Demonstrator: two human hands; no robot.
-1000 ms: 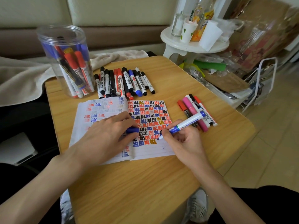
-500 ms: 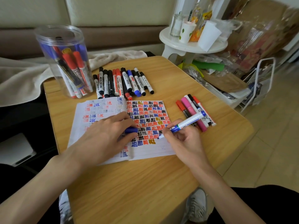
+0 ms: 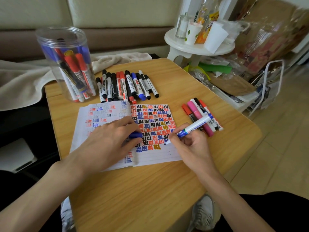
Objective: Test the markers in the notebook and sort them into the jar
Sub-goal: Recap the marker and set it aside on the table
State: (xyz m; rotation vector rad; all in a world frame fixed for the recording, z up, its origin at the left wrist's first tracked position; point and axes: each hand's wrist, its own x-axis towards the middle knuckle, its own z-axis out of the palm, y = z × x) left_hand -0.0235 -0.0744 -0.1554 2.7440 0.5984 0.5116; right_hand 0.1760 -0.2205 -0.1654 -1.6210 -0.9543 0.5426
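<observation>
An open notebook (image 3: pixel 155 158) lies on the wooden table (image 3: pixel 147 190), its pages filled with coloured marks. My right hand (image 3: pixel 190 146) holds a white marker with blue trim (image 3: pixel 195 125), its uncapped tip on the right page near the blue marks. My left hand (image 3: pixel 107 141) rests on the notebook and holds the blue cap (image 3: pixel 135 135) between its fingers. A clear plastic jar (image 3: pixel 66 64) with several markers stands at the table's far left. A row of markers (image 3: pixel 127 85) lies beyond the notebook. A smaller group of markers (image 3: pixel 200 114) lies to its right.
A white round stool (image 3: pixel 197 47) with bottles and cups stands past the table's far right corner. Plastic bags, cardboard and a white wire rack (image 3: pixel 274 84) crowd the floor on the right. A beige towel (image 3: pixel 25 77) lies on the sofa behind the jar.
The marker tip has shifted slightly on the right page. My left hand stays on the notebook with the cap.
</observation>
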